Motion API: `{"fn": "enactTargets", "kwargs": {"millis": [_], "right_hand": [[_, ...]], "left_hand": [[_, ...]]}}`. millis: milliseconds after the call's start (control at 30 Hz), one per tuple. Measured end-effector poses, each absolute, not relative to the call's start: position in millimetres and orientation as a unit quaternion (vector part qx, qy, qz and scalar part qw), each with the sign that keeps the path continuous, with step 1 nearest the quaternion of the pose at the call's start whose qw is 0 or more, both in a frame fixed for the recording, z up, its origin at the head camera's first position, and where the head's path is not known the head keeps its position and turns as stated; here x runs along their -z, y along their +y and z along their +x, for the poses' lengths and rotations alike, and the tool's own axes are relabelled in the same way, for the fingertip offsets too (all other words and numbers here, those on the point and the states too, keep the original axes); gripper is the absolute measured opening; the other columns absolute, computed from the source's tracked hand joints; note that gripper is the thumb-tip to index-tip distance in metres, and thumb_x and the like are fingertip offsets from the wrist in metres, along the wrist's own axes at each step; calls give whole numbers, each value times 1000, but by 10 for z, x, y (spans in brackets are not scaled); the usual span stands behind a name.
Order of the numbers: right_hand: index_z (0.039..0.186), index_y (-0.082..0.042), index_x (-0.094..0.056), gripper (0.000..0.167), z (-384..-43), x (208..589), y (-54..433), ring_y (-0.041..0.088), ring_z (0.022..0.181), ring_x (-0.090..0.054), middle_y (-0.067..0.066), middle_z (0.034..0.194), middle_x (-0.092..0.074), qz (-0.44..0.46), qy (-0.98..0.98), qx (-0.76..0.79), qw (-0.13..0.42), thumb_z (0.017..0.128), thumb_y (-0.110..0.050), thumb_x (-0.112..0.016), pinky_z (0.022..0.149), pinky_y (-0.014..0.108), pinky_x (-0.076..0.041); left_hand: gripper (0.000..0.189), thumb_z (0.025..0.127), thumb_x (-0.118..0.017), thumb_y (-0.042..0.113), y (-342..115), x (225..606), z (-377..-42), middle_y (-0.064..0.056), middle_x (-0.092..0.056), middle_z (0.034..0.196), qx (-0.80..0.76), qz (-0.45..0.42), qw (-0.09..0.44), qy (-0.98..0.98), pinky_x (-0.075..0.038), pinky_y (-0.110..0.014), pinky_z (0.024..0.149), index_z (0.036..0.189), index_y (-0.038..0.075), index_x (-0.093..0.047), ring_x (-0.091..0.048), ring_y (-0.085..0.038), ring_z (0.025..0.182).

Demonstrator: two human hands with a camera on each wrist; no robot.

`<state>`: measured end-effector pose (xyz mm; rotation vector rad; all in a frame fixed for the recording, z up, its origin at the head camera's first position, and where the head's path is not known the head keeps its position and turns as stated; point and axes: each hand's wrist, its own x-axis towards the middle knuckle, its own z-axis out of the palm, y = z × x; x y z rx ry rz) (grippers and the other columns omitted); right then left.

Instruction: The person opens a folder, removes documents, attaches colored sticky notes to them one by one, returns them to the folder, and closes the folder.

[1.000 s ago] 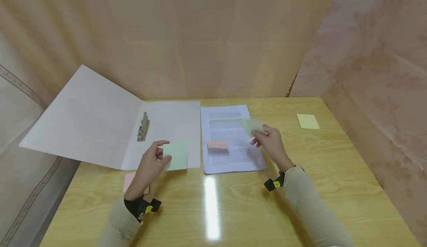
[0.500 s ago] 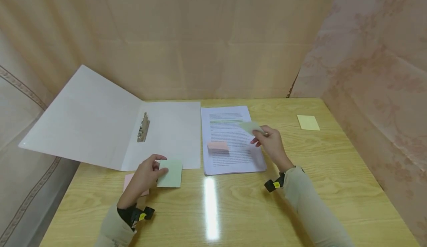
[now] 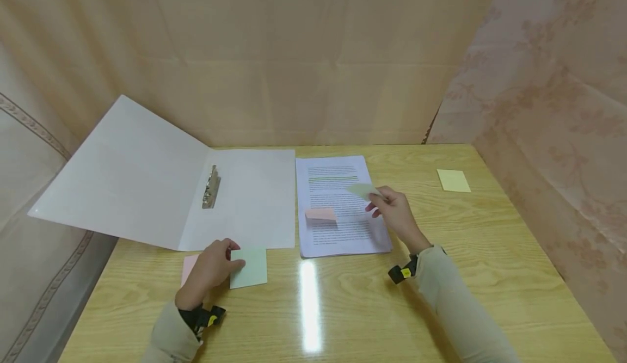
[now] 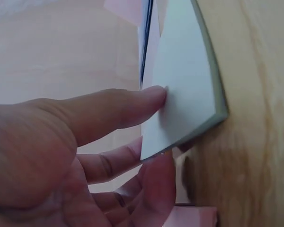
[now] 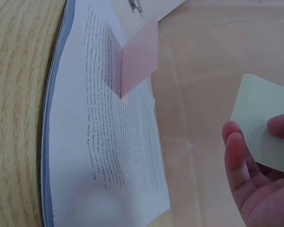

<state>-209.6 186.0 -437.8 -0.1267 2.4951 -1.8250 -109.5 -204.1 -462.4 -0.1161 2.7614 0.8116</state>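
Note:
Between thumb and fingers, my left hand pinches a pale green sticky note pad by its left edge, low over the table in front of the white folder. The left wrist view shows the thickness of this pad. My right hand pinches a single green sticky note above the right side of a stack of printed pages. A pink sticky note stands up from the top page, and a green highlighted line crosses the text above it. A pink pad lies partly hidden behind my left hand.
The white folder lies spread at the left, its cover tilted up and its metal clip near the spine. A yellow sticky note pad lies at the back right. Curtains close off the table's back and sides.
My left hand has carried the green pad left and toward me, from over the folder's edge down to the table in front. The right hand's note has tilted flatter and shifted slightly left.

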Motion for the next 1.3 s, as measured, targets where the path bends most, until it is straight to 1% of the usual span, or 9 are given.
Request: {"fn": "enactTargets", "kwargs": {"millis": [167, 500, 733, 800, 967, 1033, 1133, 1200, 1300], "right_hand": [[113, 9, -64, 26, -2073, 4377, 1859, 6, 73, -62, 27, 110, -60, -44, 808, 587, 27, 99, -9, -52, 66, 24, -54], [116, 8, -64, 29, -2051, 4388, 1885, 11, 77, -62, 27, 111, -60, -44, 813, 579, 40, 100, -13, -52, 67, 26, -54], [112, 8, -64, 28, -2053, 4416, 1894, 24, 80, -66, 30, 109, -60, -28, 813, 579, 46, 100, -15, -53, 67, 25, -54], [111, 8, -64, 28, -2059, 4425, 1899, 26, 81, -66, 30, 108, -61, -26, 815, 577, 47, 100, -15, -52, 67, 25, -54], [112, 7, -64, 29, -2066, 4431, 1913, 20, 80, -64, 27, 108, -61, -24, 815, 576, 52, 100, -16, -52, 69, 26, -55], [113, 7, -64, 29, -2063, 4430, 1914, 19, 80, -64, 28, 108, -61, -23, 814, 578, 55, 100, -16, -52, 69, 26, -55], [113, 8, -64, 29, -2054, 4432, 1915, 21, 80, -65, 28, 108, -61, -20, 813, 580, 58, 99, -16, -53, 68, 25, -54], [113, 8, -64, 30, -2049, 4434, 1915, 21, 79, -65, 25, 104, -62, -18, 813, 578, 61, 100, -17, -53, 68, 25, -54], [112, 7, -64, 32, -2047, 4442, 1916, 19, 79, -64, 15, 97, -63, -17, 814, 576, 64, 100, -20, -53, 68, 25, -54]], "left_hand": [[32, 84, -72, 15, -2034, 4633, -1088, -10, -51, 84, -265, -43, 130, 954, -36, -29, 60, 109, -2, -61, -46, -20, 73], [32, 83, -75, 15, -2047, 4585, -1074, -11, -50, 88, -238, -55, 144, 959, -39, -30, 64, 108, 0, -61, -47, -22, 77], [32, 82, -76, 14, -2107, 4564, -1067, -11, -51, 88, -244, -45, 144, 958, -40, -31, 65, 106, 0, -61, -48, -21, 76], [32, 82, -75, 15, -2132, 4563, -1064, -11, -52, 89, -248, -43, 146, 957, -41, -32, 66, 106, 0, -60, -48, -21, 77], [33, 86, -72, 18, -2190, 4553, -1061, -13, -55, 93, -264, -42, 146, 952, -45, -35, 69, 109, -2, -59, -51, -22, 81], [34, 89, -69, 21, -2195, 4542, -1074, -14, -57, 96, -271, -41, 138, 952, -47, -37, 71, 111, -2, -59, -53, -22, 83], [34, 92, -65, 23, -2170, 4518, -1100, -15, -60, 98, -272, -28, 122, 954, -49, -39, 73, 112, -3, -60, -56, -23, 85], [33, 93, -63, 24, -2138, 4496, -1122, -15, -61, 97, -270, -12, 114, 956, -49, -39, 74, 112, -3, -61, -58, -23, 86], [33, 95, -61, 25, -2080, 4460, -1151, -15, -60, 98, -274, 3, 117, 955, -49, -37, 72, 113, -2, -62, -59, -24, 87]]}}
